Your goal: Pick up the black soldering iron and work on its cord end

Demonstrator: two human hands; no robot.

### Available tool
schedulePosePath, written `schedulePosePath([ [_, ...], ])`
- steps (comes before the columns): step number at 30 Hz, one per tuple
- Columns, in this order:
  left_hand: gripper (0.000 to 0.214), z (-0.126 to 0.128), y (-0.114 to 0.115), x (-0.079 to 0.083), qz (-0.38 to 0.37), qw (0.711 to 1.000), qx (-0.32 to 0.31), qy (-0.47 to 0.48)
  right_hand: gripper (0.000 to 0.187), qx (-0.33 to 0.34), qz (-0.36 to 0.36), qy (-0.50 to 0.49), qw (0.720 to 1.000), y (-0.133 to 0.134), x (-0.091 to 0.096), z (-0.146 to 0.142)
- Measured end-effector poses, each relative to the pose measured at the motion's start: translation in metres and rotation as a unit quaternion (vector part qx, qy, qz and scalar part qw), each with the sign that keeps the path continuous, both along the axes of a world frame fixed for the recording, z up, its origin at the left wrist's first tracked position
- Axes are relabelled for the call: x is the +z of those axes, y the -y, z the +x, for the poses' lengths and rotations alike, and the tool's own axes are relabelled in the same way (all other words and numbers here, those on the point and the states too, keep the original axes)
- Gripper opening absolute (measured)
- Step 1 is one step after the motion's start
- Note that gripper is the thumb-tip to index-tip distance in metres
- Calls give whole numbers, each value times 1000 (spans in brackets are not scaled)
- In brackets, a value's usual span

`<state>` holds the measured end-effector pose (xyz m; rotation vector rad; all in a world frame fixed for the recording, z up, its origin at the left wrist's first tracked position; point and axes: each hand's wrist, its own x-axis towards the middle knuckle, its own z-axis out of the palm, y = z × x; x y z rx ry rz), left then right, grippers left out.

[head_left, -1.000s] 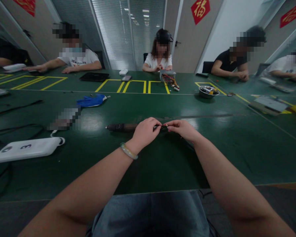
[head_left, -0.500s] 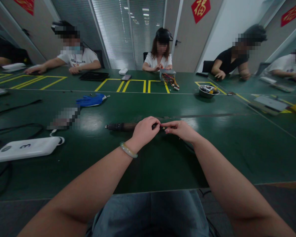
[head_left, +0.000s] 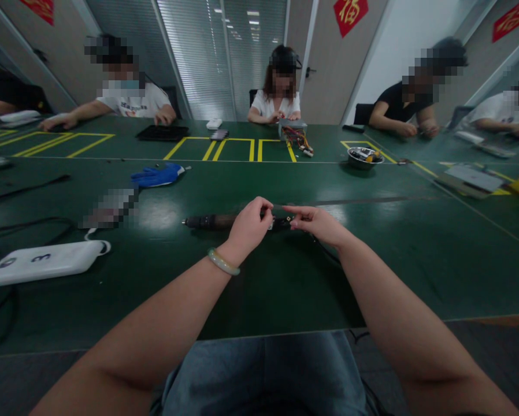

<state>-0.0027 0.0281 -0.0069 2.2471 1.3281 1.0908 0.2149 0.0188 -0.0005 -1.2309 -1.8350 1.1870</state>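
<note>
Left grip (head_left: 251,225) is curled over the dark tool (head_left: 218,222); right grip (head_left: 317,225) is placed at the dark fitting (head_left: 282,223) beyond it. Whether either is clamped cannot be told. Laid flat, the tool is presumably steadied by the tabletop (head_left: 281,294).

On a green table (head_left: 424,254), the left hand (head_left: 249,224) curls over a dark stick-shaped tool (head_left: 211,222) lying sideways; the right hand (head_left: 320,225) is at its rear end, the exact grip too small to tell. A blue glove (head_left: 158,175) lies beyond, left of a metal bowl (head_left: 363,163).
</note>
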Motion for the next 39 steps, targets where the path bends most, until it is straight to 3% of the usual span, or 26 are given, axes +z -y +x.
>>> schedulePosePath([
  [5, 33, 0, 4, 3, 3, 999, -22, -38, 39, -23, -27, -10, 999, -1, 2, 3],
  [9, 24, 0, 4, 2, 17, 998, -27, -45, 31, -35, -36, -13, 999, -1, 4, 4],
  [13, 21, 1, 5, 3, 27, 996, -37, -74, 32, -38, -43, 4, 998, -1, 4, 4],
  [18, 18, 3, 6, 4, 27, 995, -33, -85, 35, 5, -46, 19, 999, 0, 3, 3],
  [28, 12, 4, 3, 1, 27, 998, -15, -52, 44, 27, -22, 66, 997, 0, 0, 5],
  [35, 21, -1, 1, 4, 33, 998, 22, -39, 35, -14, -23, 22, 999, -5, -4, 8],
  [39, 23, -6, 0, 6, 69, 996, 35, -47, 20, -91, -1, 121, 989, -4, -5, 9],
])
